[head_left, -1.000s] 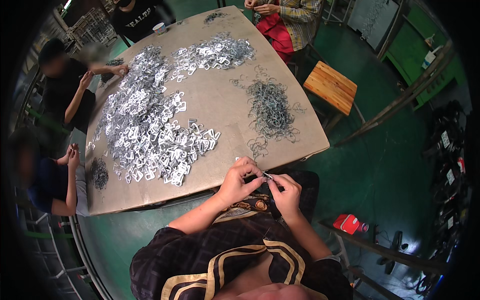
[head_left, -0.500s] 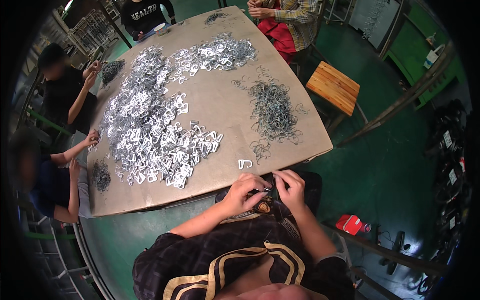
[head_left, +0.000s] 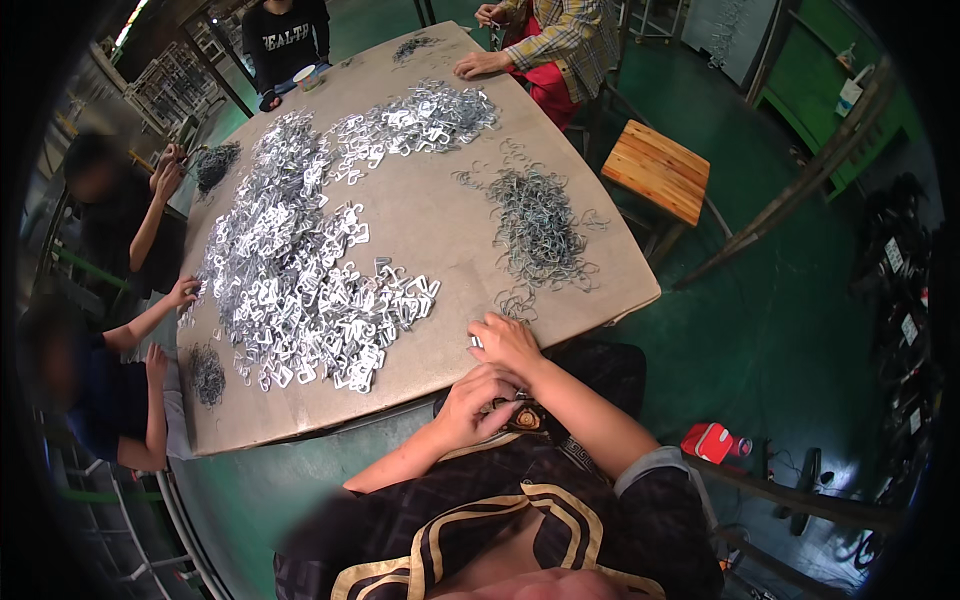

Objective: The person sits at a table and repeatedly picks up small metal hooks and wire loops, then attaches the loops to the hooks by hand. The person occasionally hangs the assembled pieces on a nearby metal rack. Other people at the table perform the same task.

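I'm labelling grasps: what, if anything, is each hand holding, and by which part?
The right hand partly covers a silver piece; whether or where it is gripped cannot be told. The left hand is curled; any hold is hidden.

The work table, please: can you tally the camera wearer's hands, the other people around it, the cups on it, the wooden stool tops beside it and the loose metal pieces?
Wearer's hands: 2 (left hand, right hand)
Other people: 4
Cup: 1
Wooden stool top: 1
Total: 8, leaving out silvery hooks and dark wire pieces, too many to count.
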Motion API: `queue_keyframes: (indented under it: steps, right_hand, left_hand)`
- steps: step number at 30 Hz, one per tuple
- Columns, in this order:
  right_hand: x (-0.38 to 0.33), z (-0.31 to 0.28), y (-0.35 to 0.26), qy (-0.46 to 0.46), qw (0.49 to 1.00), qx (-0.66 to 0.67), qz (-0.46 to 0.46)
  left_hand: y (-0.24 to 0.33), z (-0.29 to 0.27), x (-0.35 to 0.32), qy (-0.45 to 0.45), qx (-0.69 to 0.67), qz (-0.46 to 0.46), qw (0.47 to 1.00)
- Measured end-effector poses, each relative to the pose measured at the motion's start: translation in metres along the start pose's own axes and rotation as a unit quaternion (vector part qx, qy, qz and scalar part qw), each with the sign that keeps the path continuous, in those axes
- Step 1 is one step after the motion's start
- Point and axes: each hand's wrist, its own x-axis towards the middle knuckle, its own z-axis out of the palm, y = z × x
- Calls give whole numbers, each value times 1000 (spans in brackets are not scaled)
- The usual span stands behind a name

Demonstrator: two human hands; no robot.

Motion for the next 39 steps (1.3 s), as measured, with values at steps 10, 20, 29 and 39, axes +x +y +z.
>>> queue_keyframes:
  steps: [10,20,29,39]
  right_hand:
    - [-18,-31,2,123,984,120,49]
    - [-73,-67,14,195,830,494,167]
    - [-101,-74,-10,255,846,445,145]
    - [-104,-79,-28,331,911,229,95]
  left_hand:
    - [4,5,8,17,-16,14,1000]
    - [-12,25,18,56,-14,-50,997]
    - [-15,36,24,69,22,-93,993]
    - [-23,22,30,-12,58,-86,994]
